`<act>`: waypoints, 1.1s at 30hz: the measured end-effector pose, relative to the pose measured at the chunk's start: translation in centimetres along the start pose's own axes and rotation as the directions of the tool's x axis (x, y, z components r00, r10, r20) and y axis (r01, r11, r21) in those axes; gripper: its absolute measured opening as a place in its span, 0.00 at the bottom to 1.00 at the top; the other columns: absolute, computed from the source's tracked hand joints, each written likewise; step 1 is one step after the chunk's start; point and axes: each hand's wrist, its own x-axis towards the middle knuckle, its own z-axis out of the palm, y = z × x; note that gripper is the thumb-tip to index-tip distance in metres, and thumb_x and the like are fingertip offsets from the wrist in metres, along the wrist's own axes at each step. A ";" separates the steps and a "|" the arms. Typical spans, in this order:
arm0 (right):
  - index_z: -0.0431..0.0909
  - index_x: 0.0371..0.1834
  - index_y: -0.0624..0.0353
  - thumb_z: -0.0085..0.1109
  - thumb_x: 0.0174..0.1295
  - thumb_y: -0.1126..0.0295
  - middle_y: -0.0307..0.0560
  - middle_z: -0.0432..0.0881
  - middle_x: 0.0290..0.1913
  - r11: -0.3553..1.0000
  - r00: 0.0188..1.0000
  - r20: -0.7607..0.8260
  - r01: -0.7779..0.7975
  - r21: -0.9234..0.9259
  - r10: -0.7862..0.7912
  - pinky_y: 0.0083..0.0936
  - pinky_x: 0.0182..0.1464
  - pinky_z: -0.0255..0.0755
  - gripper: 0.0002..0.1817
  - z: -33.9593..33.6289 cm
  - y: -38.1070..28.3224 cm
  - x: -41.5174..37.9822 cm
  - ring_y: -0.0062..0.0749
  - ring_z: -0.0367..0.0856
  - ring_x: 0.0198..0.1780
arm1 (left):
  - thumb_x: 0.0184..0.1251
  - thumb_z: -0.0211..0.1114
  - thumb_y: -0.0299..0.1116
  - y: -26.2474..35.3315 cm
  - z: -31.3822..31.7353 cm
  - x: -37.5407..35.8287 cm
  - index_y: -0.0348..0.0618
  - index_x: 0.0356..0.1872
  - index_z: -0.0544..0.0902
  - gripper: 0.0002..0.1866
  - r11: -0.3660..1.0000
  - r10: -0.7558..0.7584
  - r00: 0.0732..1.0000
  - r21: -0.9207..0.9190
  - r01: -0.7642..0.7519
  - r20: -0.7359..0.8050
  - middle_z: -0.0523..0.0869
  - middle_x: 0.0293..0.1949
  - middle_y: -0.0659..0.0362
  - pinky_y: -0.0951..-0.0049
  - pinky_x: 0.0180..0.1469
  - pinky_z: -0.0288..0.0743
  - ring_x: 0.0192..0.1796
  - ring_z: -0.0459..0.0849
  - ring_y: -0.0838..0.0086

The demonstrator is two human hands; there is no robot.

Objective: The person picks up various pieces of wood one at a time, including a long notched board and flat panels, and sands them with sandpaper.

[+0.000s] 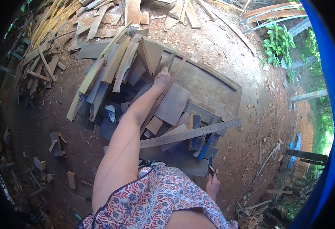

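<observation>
My left hand (pixel 162 79) reaches far over the heap of wood with its fingers closed around a thin dark wooden strip (pixel 171 61), whose end sticks out beyond the fist. Right beside it a long narrow batten (pixel 179 68) runs diagonally over the pile. Low at the right, close to my clothing, my right hand (pixel 213 184) is closed on a dark flat narrow piece (pixel 211 163) that points away from me; its kind I cannot tell. Between the hands lie a square dark board (pixel 173 104) and a long strip with evenly spaced crosswise lines (pixel 190 134).
Long planks (pixel 116 63) lean at the pile's left. A wide panel (pixel 207 89) lies to the right, with a raised edge strip. Scrap boards (pixel 133 11) cover the ground behind. A blue tarp (pixel 324 76) hangs at the right, near a green plant (pixel 278 44).
</observation>
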 end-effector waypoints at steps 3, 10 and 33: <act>0.72 0.63 0.57 0.45 0.70 0.72 0.56 0.78 0.58 0.996 0.995 -0.044 0.086 0.034 -0.084 0.38 0.58 0.70 0.19 -0.2 -0.5 0.5 0.50 0.77 0.59 | 0.70 0.51 0.34 3.2 -4.7 -2.6 0.34 0.57 0.72 0.19 0.969 -0.085 0.996 -0.234 0.082 -0.004 0.83 0.44 0.43 0.59 0.52 0.77 0.50 0.84 0.59; 0.71 0.63 0.59 0.44 0.67 0.80 0.52 0.75 0.62 0.840 0.824 -0.281 0.534 0.099 -0.491 0.36 0.64 0.65 0.21 0.3 -3.8 4.8 0.47 0.72 0.64 | 0.73 0.51 0.35 2.2 -5.8 -16.9 0.32 0.55 0.73 0.18 0.534 -0.048 0.995 -0.844 -0.053 -0.092 0.83 0.45 0.51 0.69 0.45 0.78 0.43 0.84 0.67; 0.76 0.53 0.57 0.52 0.55 0.82 0.53 0.78 0.58 0.243 0.210 0.210 0.959 0.144 -0.955 0.39 0.63 0.68 0.21 8.1 -10.1 7.1 0.49 0.76 0.60 | 0.78 0.47 0.35 7.5 -6.4 -42.8 0.34 0.59 0.71 0.18 -0.051 -0.366 0.901 -0.972 0.231 0.234 0.81 0.50 0.57 0.75 0.51 0.79 0.48 0.82 0.75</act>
